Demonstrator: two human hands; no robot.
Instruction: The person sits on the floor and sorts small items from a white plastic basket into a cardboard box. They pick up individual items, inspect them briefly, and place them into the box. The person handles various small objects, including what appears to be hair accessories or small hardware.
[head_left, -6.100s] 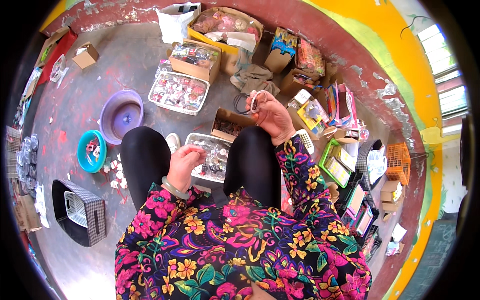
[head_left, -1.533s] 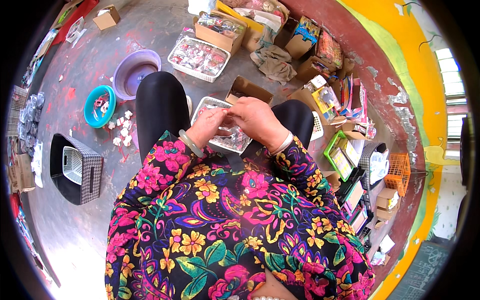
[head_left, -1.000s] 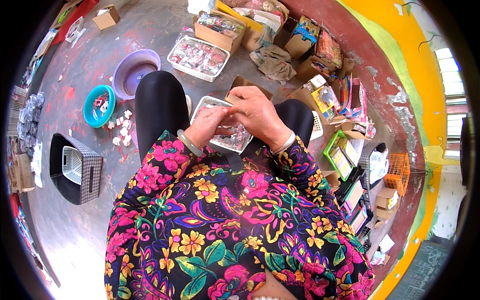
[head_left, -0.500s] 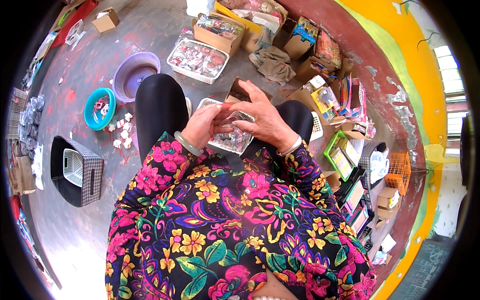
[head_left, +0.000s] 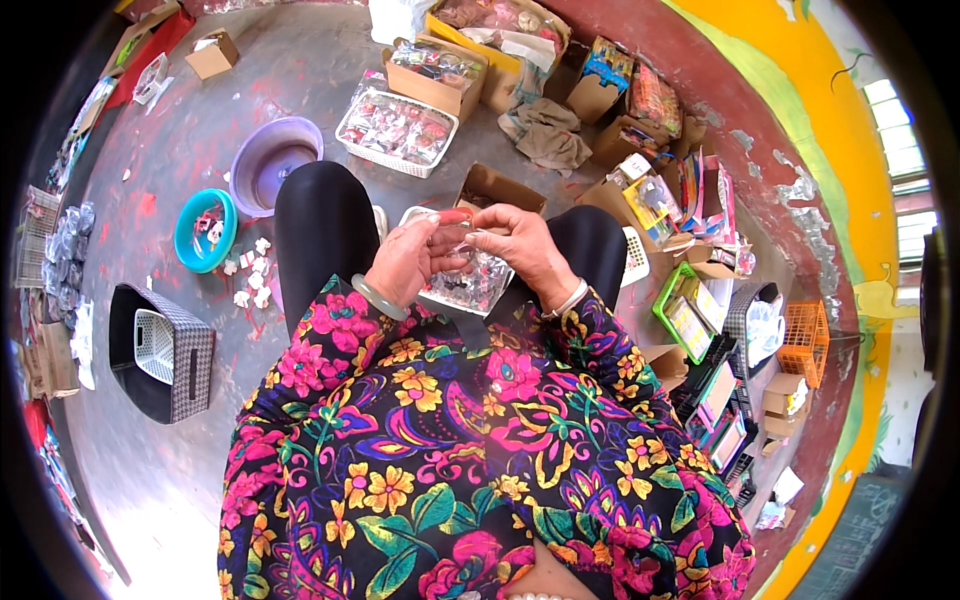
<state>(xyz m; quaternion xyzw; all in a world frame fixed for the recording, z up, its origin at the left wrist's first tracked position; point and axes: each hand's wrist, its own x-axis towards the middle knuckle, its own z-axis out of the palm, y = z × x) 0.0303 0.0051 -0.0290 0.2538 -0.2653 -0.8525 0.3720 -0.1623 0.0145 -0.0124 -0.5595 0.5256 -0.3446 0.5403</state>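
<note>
My left hand (head_left: pixel 405 262) and my right hand (head_left: pixel 525 250) meet over my lap with their fingers closed. Between the fingertips is a small red item (head_left: pixel 456 215), and what looks like clear plastic film lies around it; its exact kind is too small to tell. The right thumb and fingers pinch close to it, on what seems the same film. Directly below, a white plastic basket (head_left: pixel 462 303) rests between my knees, holding small clear packets (head_left: pixel 478 280) with dark and red contents. Beyond my right hand stands an open cardboard box (head_left: pixel 510 190).
Ahead are a white basket of packets (head_left: pixel 385 165) and an open carton (head_left: pixel 440 87). To the left stand a purple basin (head_left: pixel 243 180), a teal basin (head_left: pixel 185 240) and a patterned storage bin (head_left: pixel 190 375). Boxes, a green tray (head_left: pixel 665 318) and an orange crate (head_left: pixel 805 350) line the right.
My right hand has lowered, its raised fingers folding into a pinch by the left fingertips. The red item now shows more plainly between the hands.
</note>
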